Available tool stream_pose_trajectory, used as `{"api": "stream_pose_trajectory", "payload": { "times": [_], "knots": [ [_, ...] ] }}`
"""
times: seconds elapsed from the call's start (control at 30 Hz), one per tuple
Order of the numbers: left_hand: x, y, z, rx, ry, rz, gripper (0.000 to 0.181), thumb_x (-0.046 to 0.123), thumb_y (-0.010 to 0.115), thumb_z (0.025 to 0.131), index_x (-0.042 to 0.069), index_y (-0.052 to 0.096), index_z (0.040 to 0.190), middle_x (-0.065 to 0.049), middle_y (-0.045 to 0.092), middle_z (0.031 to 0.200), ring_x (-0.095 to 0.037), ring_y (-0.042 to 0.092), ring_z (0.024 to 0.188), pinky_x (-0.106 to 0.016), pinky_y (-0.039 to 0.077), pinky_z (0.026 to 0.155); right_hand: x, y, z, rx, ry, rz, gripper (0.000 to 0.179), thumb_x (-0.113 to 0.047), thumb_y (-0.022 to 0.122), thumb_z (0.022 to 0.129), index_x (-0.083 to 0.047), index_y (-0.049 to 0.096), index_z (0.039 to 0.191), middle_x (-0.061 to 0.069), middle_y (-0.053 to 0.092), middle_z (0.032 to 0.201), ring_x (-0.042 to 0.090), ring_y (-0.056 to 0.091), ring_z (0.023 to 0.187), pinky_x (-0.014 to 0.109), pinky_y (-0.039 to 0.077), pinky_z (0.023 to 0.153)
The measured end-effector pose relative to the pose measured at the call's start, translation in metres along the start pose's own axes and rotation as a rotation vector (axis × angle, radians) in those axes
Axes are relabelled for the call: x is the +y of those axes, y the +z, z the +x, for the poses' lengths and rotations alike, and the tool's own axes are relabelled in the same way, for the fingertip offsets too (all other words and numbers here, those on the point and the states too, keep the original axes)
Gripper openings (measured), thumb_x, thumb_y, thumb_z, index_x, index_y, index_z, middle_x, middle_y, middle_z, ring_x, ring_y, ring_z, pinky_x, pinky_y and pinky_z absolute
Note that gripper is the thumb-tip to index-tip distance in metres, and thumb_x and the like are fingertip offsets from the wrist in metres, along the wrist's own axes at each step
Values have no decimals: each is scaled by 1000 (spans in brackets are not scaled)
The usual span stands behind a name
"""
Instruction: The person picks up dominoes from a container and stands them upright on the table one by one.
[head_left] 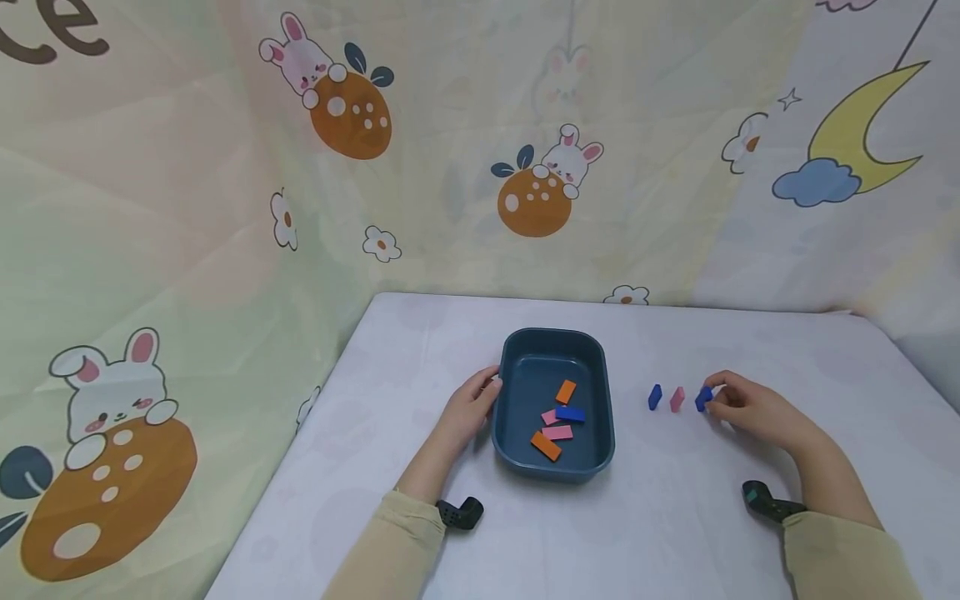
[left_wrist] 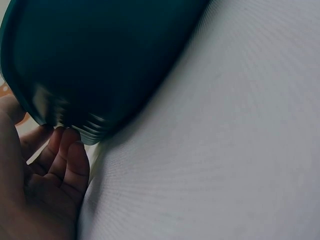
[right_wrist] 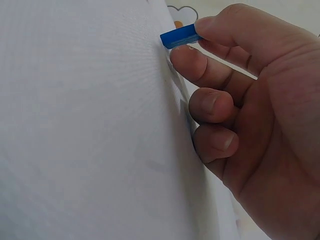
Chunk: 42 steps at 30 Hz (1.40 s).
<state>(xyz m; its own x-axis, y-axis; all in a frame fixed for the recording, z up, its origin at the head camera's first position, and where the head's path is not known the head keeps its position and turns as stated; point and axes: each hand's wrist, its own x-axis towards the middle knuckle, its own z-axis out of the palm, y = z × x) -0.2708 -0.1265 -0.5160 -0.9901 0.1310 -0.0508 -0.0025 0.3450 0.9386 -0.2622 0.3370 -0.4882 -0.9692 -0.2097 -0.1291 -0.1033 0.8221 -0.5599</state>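
My right hand [head_left: 761,412] pinches a small blue block [right_wrist: 181,36] between thumb and index finger, the other fingers curled below. The block stands on end at the right of a short row. Left of it stand a pink block [head_left: 677,399] and another blue block [head_left: 655,397], spaced apart. My left hand [head_left: 468,408] holds the left rim of a dark blue rectangular tray [head_left: 609,417], its fingertips against the outer wall in the left wrist view. Inside lie an orange block [head_left: 546,446], a pink block [head_left: 557,432], a blue block [head_left: 570,414] and others.
A white cloth covers the table [head_left: 420,350]. Behind and to the left hangs a printed curtain [head_left: 450,258] with rabbits and a moon. Black bands [head_left: 461,513] sit on both wrists, beside beige sleeves [head_left: 397,542].
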Motion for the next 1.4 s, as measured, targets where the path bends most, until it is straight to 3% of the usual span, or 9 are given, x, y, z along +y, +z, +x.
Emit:
{"api": "stream_pose_trajectory", "payload": {
  "times": [0.4, 0.7, 0.93, 1.07, 1.2, 1.3, 1.4],
  "knots": [
    [2, -1, -1, 2, 2, -4, 46, 55, 49, 98, 36, 53, 140, 3, 64, 114, -17, 61, 93, -32, 52, 81, 2, -1, -1, -11, 6, 20, 47, -38, 62, 97, -12, 47, 133, 5, 61, 96, 14, 51, 83, 29, 44, 68],
    [2, 1, 1, 2, 5, 4, 48, 58, 49, 97, 36, 52, 141, 3, 64, 118, -17, 61, 96, -33, 53, 84, 2, -6, -4, -12, 16, 68, 49, -39, 61, 97, -13, 45, 136, 7, 60, 97, 15, 51, 77, 28, 44, 63],
    [2, 1, 3, 1, 12, 6, 49, 60, 49, 96, 37, 53, 140, 3, 64, 116, -18, 61, 95, -34, 53, 84, -7, -14, -10, 33, 5, 86, 47, -43, 57, 99, -15, 46, 134, 9, 57, 93, 17, 51, 75, 28, 42, 61],
    [4, 2, 2, -1, 13, 1, 49, 59, 50, 96, 36, 53, 140, 3, 64, 117, -17, 61, 95, -33, 53, 84, -22, -24, -14, 74, -47, 93, 44, -40, 56, 100, -14, 47, 134, 11, 57, 93, 17, 50, 76, 28, 43, 61],
    [5, 2, 1, -1, 9, 6, 48, 57, 49, 98, 36, 52, 141, 2, 64, 119, -17, 61, 96, -34, 53, 84, -53, -30, -9, 71, -116, 130, 37, -36, 58, 100, -18, 49, 130, 13, 61, 96, 20, 54, 80, 28, 46, 66],
    [4, 1, 0, 4, 5, 8, 47, 55, 49, 99, 36, 53, 141, 3, 64, 118, -16, 61, 95, -33, 53, 83, -83, -29, 5, 5, -178, 192, 32, -34, 59, 99, -19, 51, 126, 16, 62, 97, 25, 63, 81, 32, 50, 71],
    [4, 0, -1, 9, -6, 8, 45, 54, 49, 99, 36, 53, 140, 3, 64, 116, -16, 61, 94, -33, 53, 83, -112, -24, 21, -108, -198, 249, 31, -33, 62, 97, -18, 53, 123, 17, 61, 96, 36, 63, 81, 42, 57, 70]
  ]
}}
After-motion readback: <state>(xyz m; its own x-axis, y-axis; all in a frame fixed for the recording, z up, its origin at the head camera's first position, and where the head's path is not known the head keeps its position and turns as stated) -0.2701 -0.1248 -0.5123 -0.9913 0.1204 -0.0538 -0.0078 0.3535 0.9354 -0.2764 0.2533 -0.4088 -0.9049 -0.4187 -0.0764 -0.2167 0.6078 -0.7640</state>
